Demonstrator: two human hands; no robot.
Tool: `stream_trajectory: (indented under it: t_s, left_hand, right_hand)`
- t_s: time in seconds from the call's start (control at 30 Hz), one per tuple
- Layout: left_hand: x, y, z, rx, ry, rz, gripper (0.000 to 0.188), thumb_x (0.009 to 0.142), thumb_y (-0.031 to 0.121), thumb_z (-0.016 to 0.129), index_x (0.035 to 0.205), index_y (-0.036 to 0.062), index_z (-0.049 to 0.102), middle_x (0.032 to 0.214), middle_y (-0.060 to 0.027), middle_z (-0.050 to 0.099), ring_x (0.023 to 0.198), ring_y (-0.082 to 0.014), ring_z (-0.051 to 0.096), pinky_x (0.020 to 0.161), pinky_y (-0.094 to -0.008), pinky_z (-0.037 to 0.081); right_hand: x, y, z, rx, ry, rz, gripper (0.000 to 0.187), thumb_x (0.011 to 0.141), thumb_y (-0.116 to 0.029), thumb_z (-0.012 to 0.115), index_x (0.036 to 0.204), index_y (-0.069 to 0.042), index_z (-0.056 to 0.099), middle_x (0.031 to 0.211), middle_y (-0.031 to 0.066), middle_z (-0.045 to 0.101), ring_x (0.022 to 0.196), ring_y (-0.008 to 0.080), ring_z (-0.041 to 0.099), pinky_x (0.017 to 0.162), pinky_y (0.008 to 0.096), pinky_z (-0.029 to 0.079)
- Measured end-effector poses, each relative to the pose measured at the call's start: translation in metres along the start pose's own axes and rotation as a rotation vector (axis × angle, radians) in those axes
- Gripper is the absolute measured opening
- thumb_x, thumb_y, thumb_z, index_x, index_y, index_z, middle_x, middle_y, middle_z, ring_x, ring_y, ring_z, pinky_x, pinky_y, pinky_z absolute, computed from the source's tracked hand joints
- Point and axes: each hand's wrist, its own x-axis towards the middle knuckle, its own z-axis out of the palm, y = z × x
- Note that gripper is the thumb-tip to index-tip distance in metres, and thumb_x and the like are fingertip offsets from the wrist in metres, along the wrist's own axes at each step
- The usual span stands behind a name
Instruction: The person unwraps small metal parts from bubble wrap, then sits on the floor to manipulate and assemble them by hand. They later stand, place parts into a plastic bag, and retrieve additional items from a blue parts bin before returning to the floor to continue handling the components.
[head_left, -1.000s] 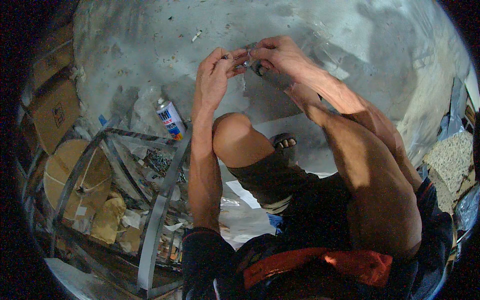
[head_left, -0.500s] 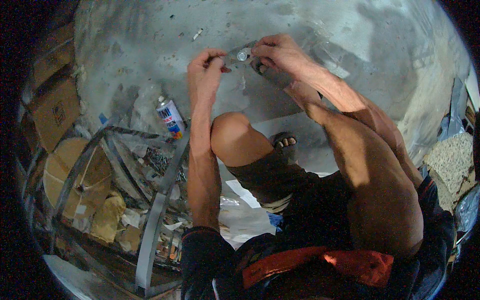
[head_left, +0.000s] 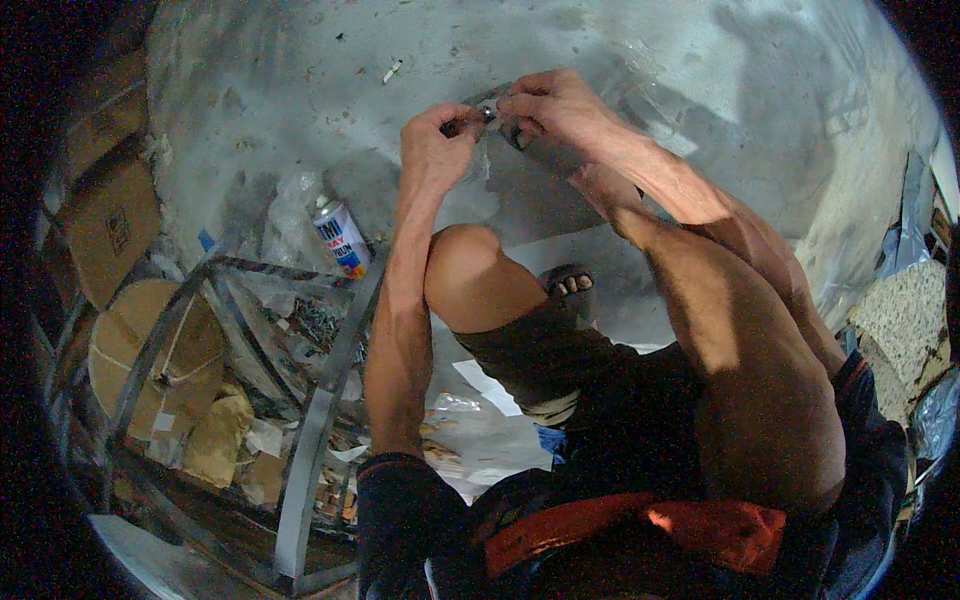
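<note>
Head view: both hands (head_left: pixel 500 125) pinch a small metal piece (head_left: pixel 487 115).

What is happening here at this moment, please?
A person sits on a concrete floor with one knee drawn up. Both hands are raised in front of it: the left hand and the right hand pinch a small metal piece between the fingertips, with what looks like clear plastic around it. A spray can stands to the left, beside a metal frame and cardboard boxes.
</note>
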Motion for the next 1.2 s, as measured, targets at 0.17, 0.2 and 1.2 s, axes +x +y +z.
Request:
stream_trajectory:
  t_s: [0.17, 0.2, 1.2]
  left_hand:
    - [0.001, 0.007, 0.001, 0.111, 0.014, 0.033, 0.019, 0.076, 0.012, 0.079, 0.093, 0.0024, 0.076, 0.081, -0.0122, 0.073, 0.072, -0.0193, 0.067, 0.069, -0.0331, 0.052]
    - [0.001, 0.008, 0.001, 0.114, 0.003, 0.036, 0.02, 0.076, 0.013, 0.08, 0.092, 0.0021, 0.076, 0.081, -0.0128, 0.073, 0.073, -0.0201, 0.068, 0.069, -0.0334, 0.052]
    - [-0.002, 0.018, -0.012, 0.111, -0.078, -0.041, 0.016, 0.073, 0.012, 0.081, 0.083, 0.0025, 0.073, 0.074, -0.0067, 0.071, 0.067, -0.0142, 0.062, 0.063, -0.0293, 0.049]
  right_hand:
    - [-0.002, 0.0, 0.001, 0.026, -0.006, 0.02, 0.022, 0.09, -0.025, 0.068, 0.091, -0.003, 0.073, 0.064, -0.0017, 0.057, 0.056, 0.0064, 0.049, 0.049, 0.0241, 0.037]
    - [-0.002, 0.0, 0.002, 0.016, -0.006, 0.014, 0.022, 0.09, -0.025, 0.068, 0.091, -0.003, 0.073, 0.064, -0.0016, 0.057, 0.055, 0.0064, 0.049, 0.049, 0.0242, 0.037]
    - [0.002, 0.003, -0.002, 0.046, -0.019, -0.003, 0.023, 0.09, -0.026, 0.067, 0.085, -0.004, 0.071, 0.063, -0.0008, 0.058, 0.055, 0.0071, 0.049, 0.049, 0.0257, 0.037]
